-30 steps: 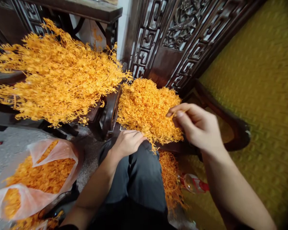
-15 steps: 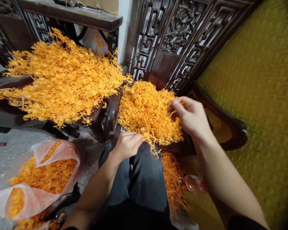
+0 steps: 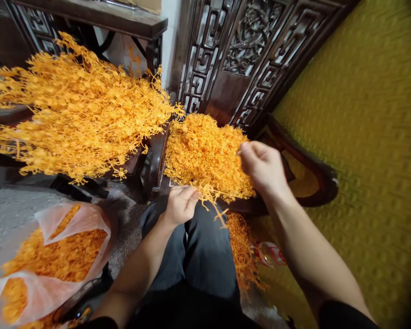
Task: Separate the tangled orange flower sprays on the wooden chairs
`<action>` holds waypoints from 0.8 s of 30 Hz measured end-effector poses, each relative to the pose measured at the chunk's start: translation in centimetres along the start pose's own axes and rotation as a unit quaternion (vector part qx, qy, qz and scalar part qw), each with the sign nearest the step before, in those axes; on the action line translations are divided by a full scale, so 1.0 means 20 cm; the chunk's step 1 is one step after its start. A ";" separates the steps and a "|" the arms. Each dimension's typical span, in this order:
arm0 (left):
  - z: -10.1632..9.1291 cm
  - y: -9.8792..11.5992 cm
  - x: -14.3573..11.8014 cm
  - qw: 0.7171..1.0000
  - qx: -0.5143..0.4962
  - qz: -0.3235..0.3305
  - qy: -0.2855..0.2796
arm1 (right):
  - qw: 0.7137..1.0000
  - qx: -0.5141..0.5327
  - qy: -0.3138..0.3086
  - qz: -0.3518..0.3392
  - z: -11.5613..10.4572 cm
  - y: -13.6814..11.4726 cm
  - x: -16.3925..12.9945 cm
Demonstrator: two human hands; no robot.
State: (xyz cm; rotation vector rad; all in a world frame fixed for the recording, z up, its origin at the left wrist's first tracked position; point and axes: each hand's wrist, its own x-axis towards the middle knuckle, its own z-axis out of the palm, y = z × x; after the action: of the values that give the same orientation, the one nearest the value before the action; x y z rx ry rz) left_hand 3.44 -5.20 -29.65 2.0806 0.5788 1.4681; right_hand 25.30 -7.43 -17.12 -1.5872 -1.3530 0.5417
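Two hands are engaged: the right hand (image 3: 262, 165) pinches sprigs in the orange pile (image 3: 205, 155); the left hand (image 3: 181, 203) grips a loose sprig (image 3: 210, 198); they are judged light, springy, tangle-prone, best pinched by the stem.

We see no readable text, labels or numbers; the red-and-white wrapper (image 3: 272, 255) on the floor is too blurred to read.

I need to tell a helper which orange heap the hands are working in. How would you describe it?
Find the carved dark wood panel. The heap lies at its foot, between the left hand and right hand. Unlike the branchy sprays left of it, it is loose, short bits.
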 end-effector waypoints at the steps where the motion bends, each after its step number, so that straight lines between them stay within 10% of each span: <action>1: 0.01 0.00 -0.01 0.998 -0.046 -0.047 0.004 | 0.999 0.021 0.031 0.011 -0.02 0.02 0.01; 10: 0.08 -0.03 0.00 0.931 -0.260 -0.255 0.012 | 0.964 -0.032 -0.256 -0.055 0.12 -0.01 -0.17; 15: 0.11 0.02 0.01 0.870 -0.377 -0.307 0.085 | 0.966 -0.102 -0.114 -0.206 0.15 0.09 -0.10; 19: 0.13 0.06 0.05 0.812 -0.468 -0.328 0.119 | 0.983 -0.079 0.100 -0.131 0.07 0.23 -0.01; 24: 0.10 0.06 0.08 0.770 -0.530 -0.354 -0.010 | 0.993 -0.012 -0.089 -0.071 0.08 0.15 -0.12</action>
State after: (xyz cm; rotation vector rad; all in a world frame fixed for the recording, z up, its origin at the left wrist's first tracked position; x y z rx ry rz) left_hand 5.95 -5.50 -28.38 0.8200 0.3154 0.9234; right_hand 24.75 -8.81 -20.99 -1.4751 -1.5990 0.5925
